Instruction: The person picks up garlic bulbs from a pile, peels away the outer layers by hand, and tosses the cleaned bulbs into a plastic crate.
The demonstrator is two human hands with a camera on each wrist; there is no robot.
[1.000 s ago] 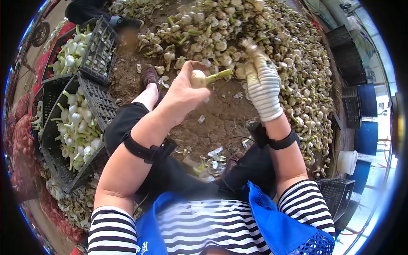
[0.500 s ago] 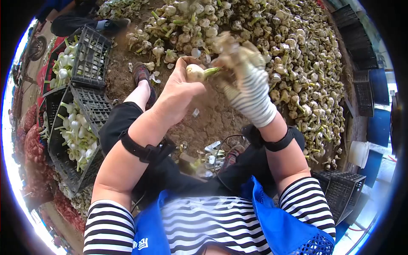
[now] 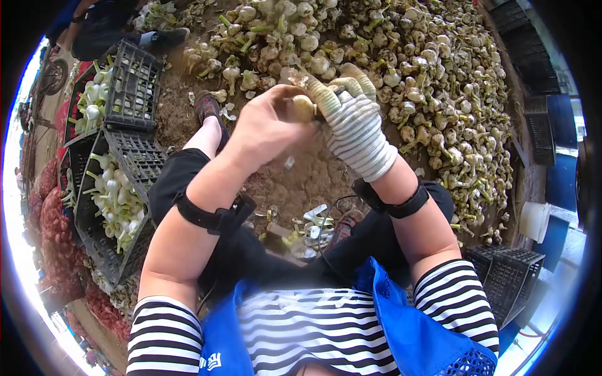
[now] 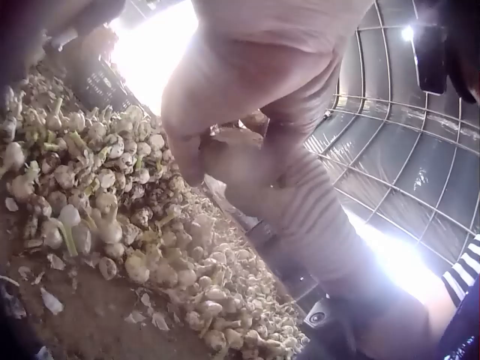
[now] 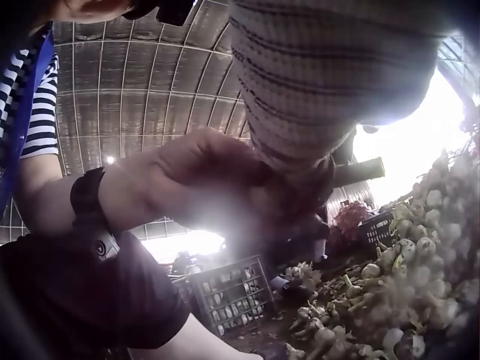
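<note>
In front of my body, my bare left hand [image 3: 263, 125] grips a pale garlic bulb [image 3: 302, 109], with thumb and fingers bent around it. My right hand [image 3: 354, 125] wears a white striped knit glove and meets the bulb from the other side, fingers curled in around its stem end. A bit of the stem [image 5: 358, 172] sticks out past the gloved hand in the right wrist view. Papery dry skin [image 3: 301, 80] shows by the fingertips above the bulb. The gloved fingers hide most of the stem in the head view.
A large heap of unpeeled garlic [image 3: 433, 94] spreads ahead and to the right. Black crates [image 3: 113, 207] of whitish cleaned garlic [image 3: 118, 194] stand at the left. Peeled skins [image 3: 313, 225] lie on the dirt between my feet. Another person's leg [image 3: 119, 41] reaches in at the upper left.
My gloved right hand, at first apart from the bulb at the right, has come left and closed in on its stem end. My left hand keeps its hold on the bulb.
</note>
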